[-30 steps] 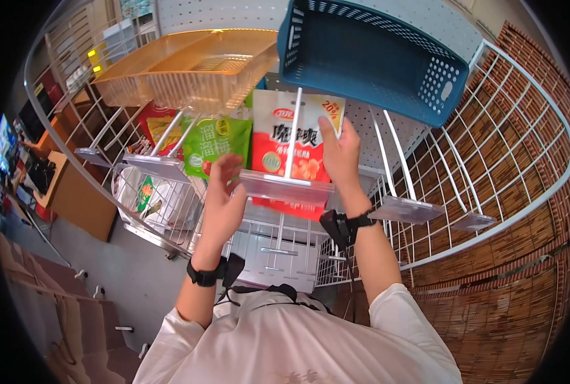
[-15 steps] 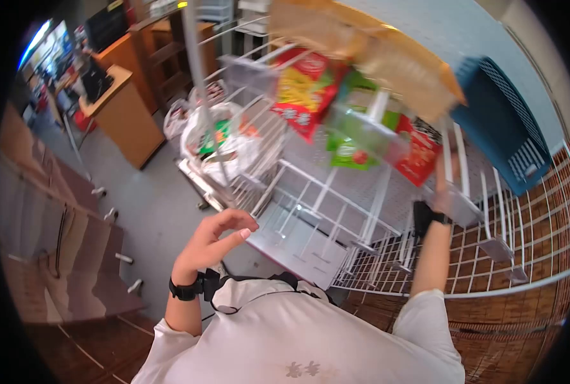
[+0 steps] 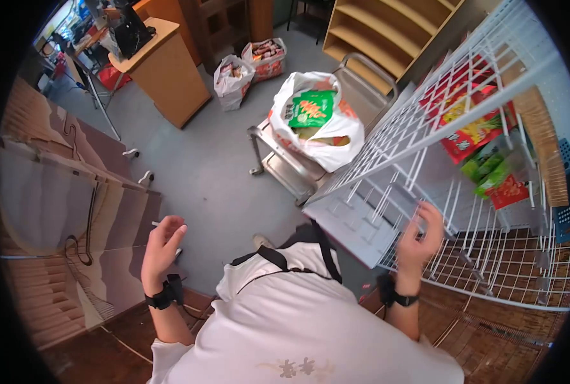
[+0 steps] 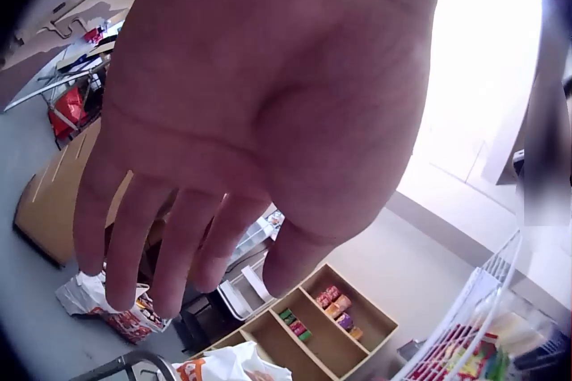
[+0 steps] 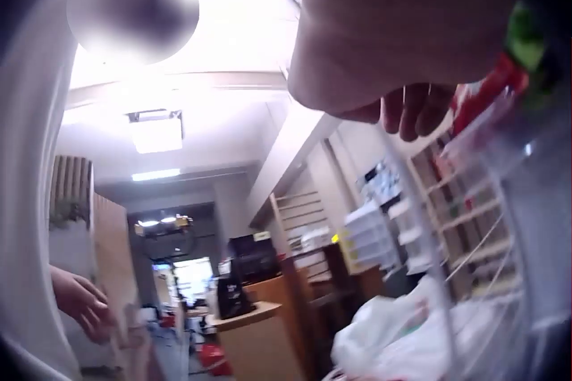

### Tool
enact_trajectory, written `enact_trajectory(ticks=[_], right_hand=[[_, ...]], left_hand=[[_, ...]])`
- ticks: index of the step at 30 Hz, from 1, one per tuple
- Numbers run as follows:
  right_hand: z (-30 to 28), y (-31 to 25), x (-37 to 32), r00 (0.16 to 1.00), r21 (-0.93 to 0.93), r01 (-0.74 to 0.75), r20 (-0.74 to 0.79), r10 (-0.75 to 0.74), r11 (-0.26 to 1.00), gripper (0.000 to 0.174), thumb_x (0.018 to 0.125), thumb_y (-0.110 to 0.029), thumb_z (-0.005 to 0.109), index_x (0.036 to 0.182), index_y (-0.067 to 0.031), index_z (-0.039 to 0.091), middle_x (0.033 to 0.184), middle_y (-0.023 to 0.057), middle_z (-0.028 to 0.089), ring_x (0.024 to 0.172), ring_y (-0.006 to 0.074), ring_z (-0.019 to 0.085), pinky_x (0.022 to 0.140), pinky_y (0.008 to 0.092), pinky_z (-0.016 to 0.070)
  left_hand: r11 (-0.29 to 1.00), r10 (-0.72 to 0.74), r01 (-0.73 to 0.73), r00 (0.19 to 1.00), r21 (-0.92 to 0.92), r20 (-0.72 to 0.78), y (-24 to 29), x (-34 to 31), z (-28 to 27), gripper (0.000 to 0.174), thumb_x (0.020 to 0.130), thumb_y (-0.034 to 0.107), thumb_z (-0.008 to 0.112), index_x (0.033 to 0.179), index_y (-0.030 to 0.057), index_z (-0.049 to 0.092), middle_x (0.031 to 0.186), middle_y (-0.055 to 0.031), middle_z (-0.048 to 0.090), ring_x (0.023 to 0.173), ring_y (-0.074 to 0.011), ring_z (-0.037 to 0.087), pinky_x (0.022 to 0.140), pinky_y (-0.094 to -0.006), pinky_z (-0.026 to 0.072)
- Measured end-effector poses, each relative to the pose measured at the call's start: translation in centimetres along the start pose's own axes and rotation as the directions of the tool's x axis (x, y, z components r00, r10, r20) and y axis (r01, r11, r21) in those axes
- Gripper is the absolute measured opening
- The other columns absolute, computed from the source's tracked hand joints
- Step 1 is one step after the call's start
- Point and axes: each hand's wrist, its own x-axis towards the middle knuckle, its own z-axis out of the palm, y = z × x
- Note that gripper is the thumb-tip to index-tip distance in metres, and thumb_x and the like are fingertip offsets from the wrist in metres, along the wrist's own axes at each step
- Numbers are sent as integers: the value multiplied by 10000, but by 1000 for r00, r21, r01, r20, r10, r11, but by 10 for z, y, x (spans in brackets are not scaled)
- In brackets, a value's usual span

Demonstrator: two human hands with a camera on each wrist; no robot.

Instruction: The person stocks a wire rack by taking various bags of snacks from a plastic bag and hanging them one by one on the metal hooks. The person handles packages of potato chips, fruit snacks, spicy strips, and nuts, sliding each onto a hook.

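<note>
My right hand (image 3: 419, 233) is up at the low front edge of the white wire rack (image 3: 426, 125). Its fingers are loosely curled and a little spread, with nothing in their grip. I cannot quite tell whether a fingertip touches one of the rack's wire pegs, as the right wrist view is blurred there. My left hand (image 3: 163, 238) hangs well apart from the rack, on the side away from it. The left wrist view shows its palm with the fingers relaxed, only slightly bent, holding nothing. On the rack hang red and yellow snack packets (image 3: 470, 131), with green packets (image 3: 490, 169) and a small red one (image 3: 509, 191) next along. A steel trolley (image 3: 284, 168) stands just beside the rack's far corner. It carries a white plastic bag (image 3: 336, 144) with a green packet (image 3: 310, 109) on top. Farther from the rack, beyond the trolley, two more filled bags (image 3: 237, 72) sit near a wooden counter (image 3: 163, 67), and wooden shelves (image 3: 387, 29) stand behind the rack
</note>
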Motion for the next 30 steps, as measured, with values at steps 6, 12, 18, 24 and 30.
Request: enact_trajectory(ticks=[6,12,18,24,30], right_hand=[[192,-52,-23,913,353,-103,405,-53,930,188,749,-11,593,933,21,572,1065,167,575,981,356,569,857,386,468],[323,-13,27,865,257,-173,501,22,951,252,717,-73,638,946,6,569,991,203,583,960,381,557,856,426,458],[469,85,123,796,-97,-208,562,226,973,279,704,-117,662,942,29,643,905,242,627,914,393,606,835,426,488],[542,173,159,349,-341,7,882,318,940,1101,439,-404,868,1388,-150,369,1454,198,299,1353,361,256,1124,441,238],[537,160,190,191,-336,153,933,306,929,1037,369,-454,870,1276,-97,517,1255,207,538,1223,361,456,1065,476,303]], left_hand=[[988,-15,24,998,-152,60,-16,28,-2,238,908,146,579,1074,-21,545,957,-84,654,873,-126,598,768,-263,465],[973,-104,115,992,-199,66,-42,48,-18,276,898,167,588,1100,-17,546,972,-90,658,886,-137,602,783,-282,469],[953,-244,240,970,-184,-4,-57,91,-37,259,896,171,588,1070,-19,555,936,-82,647,865,-135,581,792,-274,455],[942,-278,281,960,-182,45,-2,188,-41,284,919,177,571,1131,-10,537,1013,-59,621,962,-132,553,862,-268,429],[957,-227,243,967,-158,115,33,275,-24,285,919,183,569,1123,-12,529,1010,-69,636,948,-128,559,854,-267,432]])
